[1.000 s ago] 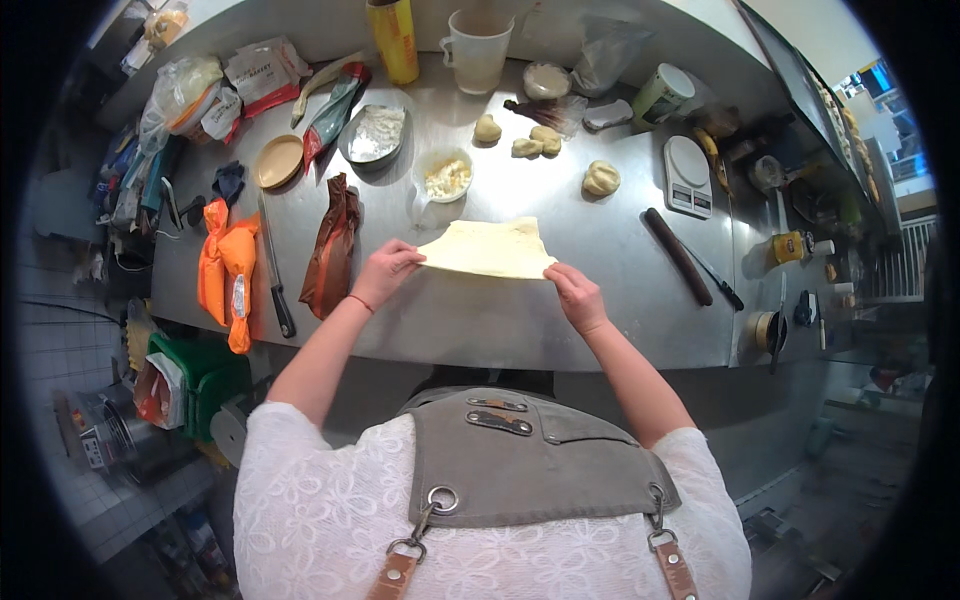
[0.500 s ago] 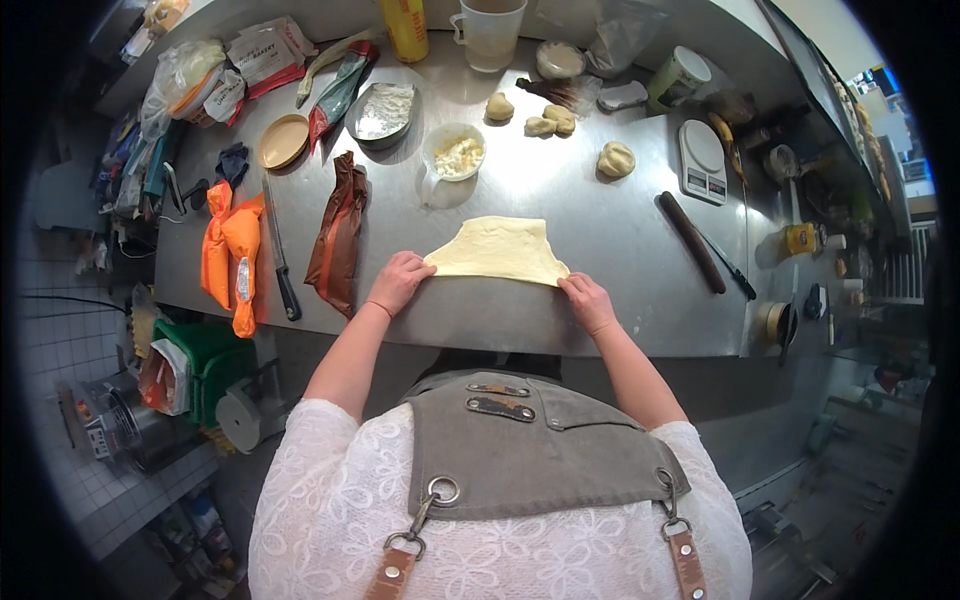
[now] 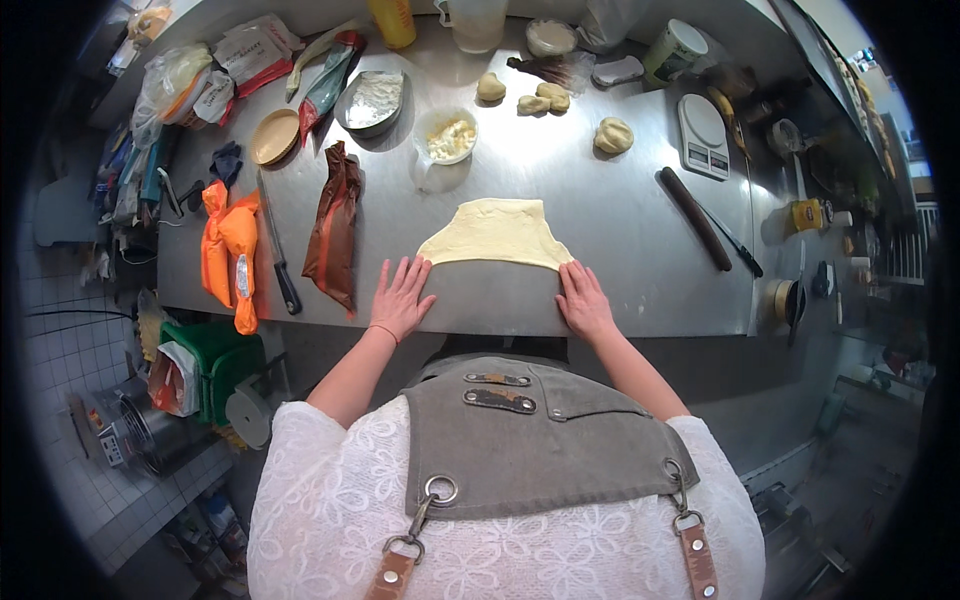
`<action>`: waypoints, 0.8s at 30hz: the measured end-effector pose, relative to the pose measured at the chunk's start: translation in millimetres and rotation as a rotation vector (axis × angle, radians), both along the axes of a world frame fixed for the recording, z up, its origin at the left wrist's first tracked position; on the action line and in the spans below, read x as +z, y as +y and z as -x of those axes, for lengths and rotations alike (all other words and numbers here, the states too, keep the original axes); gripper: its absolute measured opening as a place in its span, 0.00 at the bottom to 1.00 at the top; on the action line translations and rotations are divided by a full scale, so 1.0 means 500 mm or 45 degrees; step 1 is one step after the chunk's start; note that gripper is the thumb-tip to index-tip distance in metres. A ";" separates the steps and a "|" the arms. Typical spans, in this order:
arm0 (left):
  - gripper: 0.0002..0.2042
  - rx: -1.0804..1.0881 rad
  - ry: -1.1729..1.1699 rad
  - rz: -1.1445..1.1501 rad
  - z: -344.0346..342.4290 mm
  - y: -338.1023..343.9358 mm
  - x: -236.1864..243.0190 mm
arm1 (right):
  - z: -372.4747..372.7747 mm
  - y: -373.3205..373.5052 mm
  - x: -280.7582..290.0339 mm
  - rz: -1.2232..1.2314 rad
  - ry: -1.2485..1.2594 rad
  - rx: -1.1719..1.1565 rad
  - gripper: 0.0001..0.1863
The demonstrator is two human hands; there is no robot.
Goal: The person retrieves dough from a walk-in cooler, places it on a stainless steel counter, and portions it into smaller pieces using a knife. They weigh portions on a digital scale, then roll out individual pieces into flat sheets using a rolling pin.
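Note:
A flat sheet of pale dough (image 3: pixel 497 232) lies on the steel worktable (image 3: pixel 480 302) in front of me, its near edge wide and its far edge narrower. My left hand (image 3: pixel 402 298) rests flat with fingers stretched, the fingertips at the sheet's near left corner. At the near right corner, my right hand (image 3: pixel 584 297) also lies flat, fingers extended and touching the dough. Beyond the sheet stands a small white bowl (image 3: pixel 451 137) holding a pale, crumbly filling. Several dough pieces sit farther back, among them a round ball (image 3: pixel 613 135) toward the right.
On the left are a brown piping bag (image 3: pixel 333 230), orange bags (image 3: pixel 230 245), a long knife (image 3: pixel 283 270) and a pan of white powder (image 3: pixel 374 105). To the right lie a dark rolling pin (image 3: pixel 695 219), another knife (image 3: pixel 738 252) and a white scale (image 3: pixel 704 137). A jug (image 3: pixel 475 25) stands behind.
Both hands have let go of the dough's near corners and flattened out, fingers now extended. The dough's near edge lies down on the table, bowed slightly away from me.

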State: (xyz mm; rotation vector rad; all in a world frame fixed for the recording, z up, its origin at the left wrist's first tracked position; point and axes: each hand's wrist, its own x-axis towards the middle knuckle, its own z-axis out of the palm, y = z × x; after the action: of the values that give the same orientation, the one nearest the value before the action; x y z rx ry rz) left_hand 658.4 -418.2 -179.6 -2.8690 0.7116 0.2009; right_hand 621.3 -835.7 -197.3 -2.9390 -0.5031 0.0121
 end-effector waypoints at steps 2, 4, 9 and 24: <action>0.37 0.042 0.007 -0.019 0.004 -0.009 0.000 | 0.014 0.005 0.001 0.027 0.066 -0.025 0.37; 0.37 0.057 0.060 -0.003 0.007 -0.014 0.002 | 0.027 0.005 0.004 0.054 0.138 -0.068 0.39; 0.35 0.065 0.107 0.083 0.023 0.003 0.012 | 0.067 0.000 0.016 0.145 0.253 -0.155 0.39; 0.18 0.023 -0.006 0.521 0.037 0.048 0.044 | 0.094 -0.039 0.065 -0.158 0.029 -0.074 0.24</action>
State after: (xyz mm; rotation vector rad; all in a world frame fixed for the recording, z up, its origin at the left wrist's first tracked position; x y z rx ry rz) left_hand 639.8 -394.1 -157.4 -3.2601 0.8084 0.0538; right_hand 574.4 -855.1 -164.6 -2.8270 -0.4000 0.0071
